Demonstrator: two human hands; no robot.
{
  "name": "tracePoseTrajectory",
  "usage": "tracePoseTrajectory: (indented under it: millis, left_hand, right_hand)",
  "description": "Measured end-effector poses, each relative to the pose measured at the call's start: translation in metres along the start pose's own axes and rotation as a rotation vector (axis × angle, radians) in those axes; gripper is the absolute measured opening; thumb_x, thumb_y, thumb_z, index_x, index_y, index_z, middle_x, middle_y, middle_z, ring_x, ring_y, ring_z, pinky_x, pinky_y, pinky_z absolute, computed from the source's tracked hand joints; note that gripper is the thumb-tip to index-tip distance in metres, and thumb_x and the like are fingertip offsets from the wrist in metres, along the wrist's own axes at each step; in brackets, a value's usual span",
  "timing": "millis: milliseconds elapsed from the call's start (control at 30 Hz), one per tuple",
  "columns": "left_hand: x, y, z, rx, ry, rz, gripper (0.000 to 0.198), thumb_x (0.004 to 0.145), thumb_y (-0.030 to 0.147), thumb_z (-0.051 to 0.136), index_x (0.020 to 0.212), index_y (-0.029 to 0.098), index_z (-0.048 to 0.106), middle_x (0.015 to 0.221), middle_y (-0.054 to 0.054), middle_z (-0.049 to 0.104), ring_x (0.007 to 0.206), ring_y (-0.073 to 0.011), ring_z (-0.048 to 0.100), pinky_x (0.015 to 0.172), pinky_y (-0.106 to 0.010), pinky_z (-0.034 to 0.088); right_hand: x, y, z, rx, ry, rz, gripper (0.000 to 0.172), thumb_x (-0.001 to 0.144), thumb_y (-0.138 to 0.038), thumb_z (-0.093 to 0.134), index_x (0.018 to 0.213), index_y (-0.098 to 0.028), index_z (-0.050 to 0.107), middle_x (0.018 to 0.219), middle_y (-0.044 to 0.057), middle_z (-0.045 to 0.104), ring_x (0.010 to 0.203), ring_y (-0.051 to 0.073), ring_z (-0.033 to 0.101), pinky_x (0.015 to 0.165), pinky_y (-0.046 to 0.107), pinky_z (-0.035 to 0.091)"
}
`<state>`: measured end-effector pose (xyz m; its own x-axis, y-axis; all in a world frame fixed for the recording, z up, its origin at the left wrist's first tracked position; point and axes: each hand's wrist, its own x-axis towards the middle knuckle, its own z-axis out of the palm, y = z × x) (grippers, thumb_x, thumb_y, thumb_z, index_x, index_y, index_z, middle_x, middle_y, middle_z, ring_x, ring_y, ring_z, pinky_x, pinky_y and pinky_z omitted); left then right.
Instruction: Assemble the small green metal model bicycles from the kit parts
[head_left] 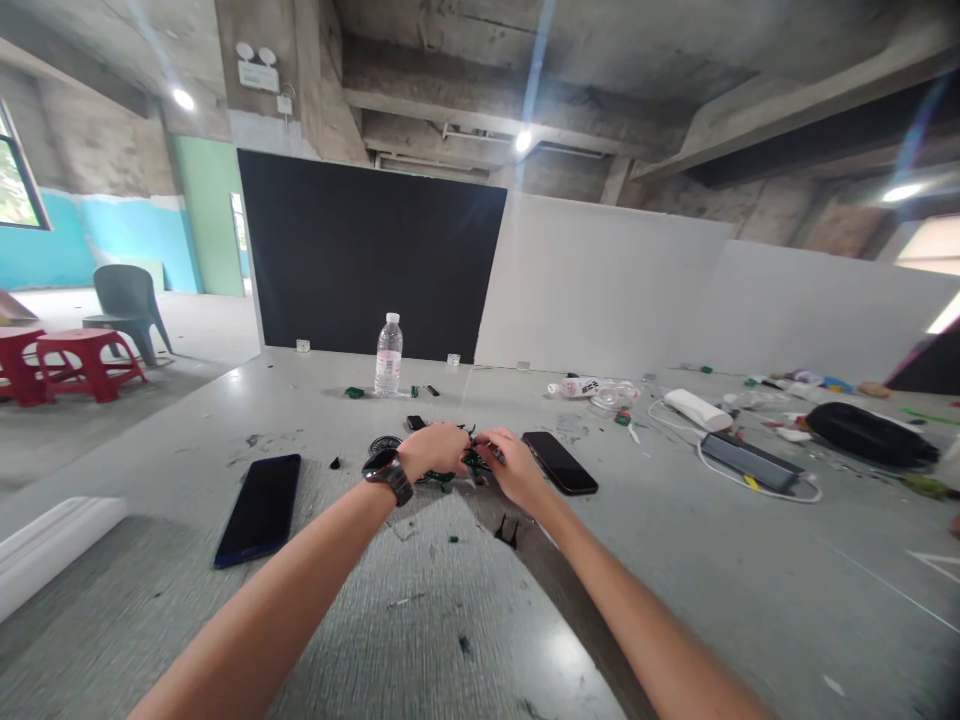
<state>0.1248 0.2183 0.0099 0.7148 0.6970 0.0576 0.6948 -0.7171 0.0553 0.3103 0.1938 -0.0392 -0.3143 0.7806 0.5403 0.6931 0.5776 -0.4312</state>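
Observation:
A small dark-and-green wheeled model, its spoked wheel showing at the left, lies on the grey table between my hands. My left hand, with a black watch on the wrist, is closed over the middle of the model, its fingertips mostly hidden. From the other side my right hand pinches at the model's right end, thumb and fingers together. Whether a separate small part sits in that pinch I cannot tell. Close by on the table are a small black forked piece and a black bit.
Phones lie on both sides, a dark blue one and a black one. A water bottle stands behind the model. To the right are a lying bottle, a grey power bank-like block with a cable, and a black case.

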Motion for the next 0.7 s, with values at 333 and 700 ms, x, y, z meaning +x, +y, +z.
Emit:
tracePoseTrajectory:
  millis: [333, 700]
  left_hand:
    - [0.003, 0.000, 0.002, -0.012, 0.003, -0.001, 0.011, 0.077, 0.029, 0.065, 0.073, 0.018, 0.065, 0.080, -0.009, 0.071, 0.074, -0.0237, 0.067, 0.065, -0.029, 0.046]
    - [0.002, -0.004, 0.003, -0.058, -0.007, -0.021, 0.020, 0.077, 0.034, 0.075, 0.076, 0.016, 0.066, 0.079, -0.007, 0.070, 0.076, -0.0223, 0.067, 0.065, -0.027, 0.045]
  right_hand:
    - [-0.003, -0.008, -0.023, -0.064, 0.042, 0.004, 0.036, 0.101, -0.044, 0.037, 0.112, -0.023, 0.064, 0.109, 0.009, 0.065, 0.104, 0.024, 0.060, 0.091, 0.036, 0.045]
    - [-0.005, -0.006, -0.031, -0.119, -0.044, 0.044, 0.032, 0.098, -0.044, 0.046, 0.101, -0.020, 0.066, 0.095, 0.007, 0.069, 0.087, 0.022, 0.063, 0.081, 0.035, 0.047]
